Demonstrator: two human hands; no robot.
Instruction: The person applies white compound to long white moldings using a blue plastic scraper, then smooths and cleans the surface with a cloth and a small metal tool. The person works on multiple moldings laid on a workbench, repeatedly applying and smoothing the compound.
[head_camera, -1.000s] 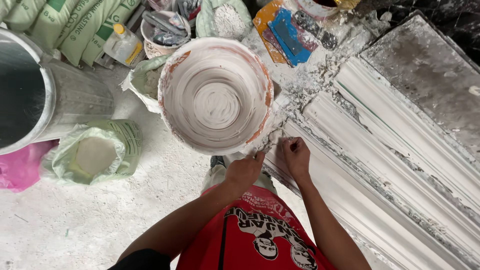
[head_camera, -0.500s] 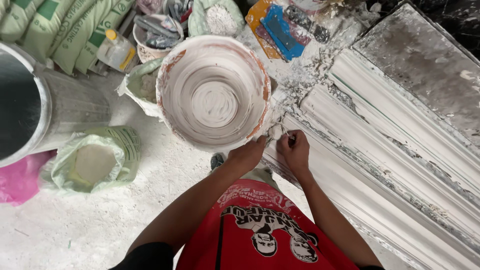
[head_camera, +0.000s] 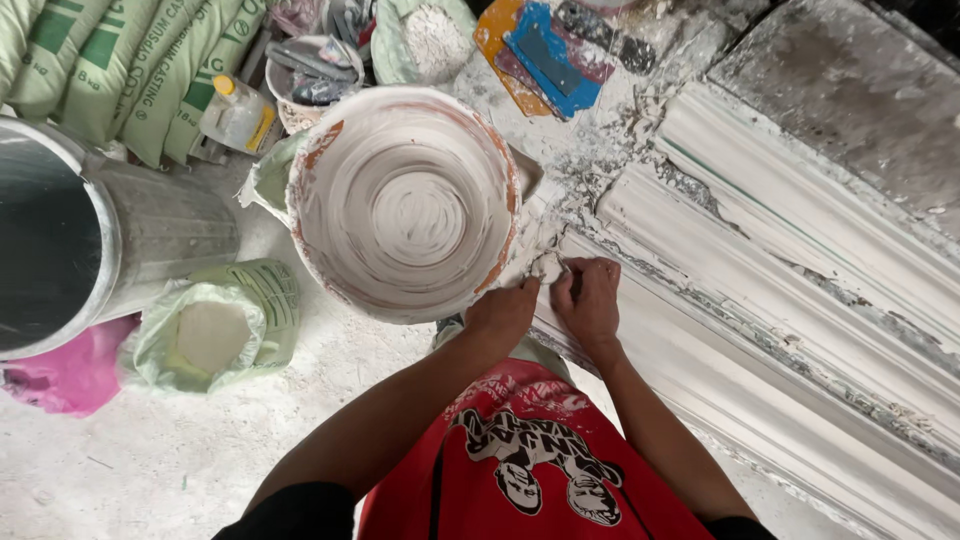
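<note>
White plaster lump (head_camera: 547, 265) is sitting at the near end of the long white moulded cornice strip (head_camera: 760, 330), beside the round plaster-smeared bucket (head_camera: 405, 200). Left hand (head_camera: 503, 312) and right hand (head_camera: 590, 297) are both pinching it; end looks rough, trimming seemingly unfinished.

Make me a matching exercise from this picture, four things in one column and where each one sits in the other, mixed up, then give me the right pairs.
Things:
1. round plaster-coated white bucket
2. shiny metal drum
3. open green sack of white powder
4. blue and orange flat trowels

Places:
A. at the top of the picture, beyond the long white plaster moulding
B. at the far left edge
C. on the floor just right of the drum's base
D. in the middle, just beyond the left hand and right hand

Pairs: 1-D, 2-B, 3-C, 4-A
</note>
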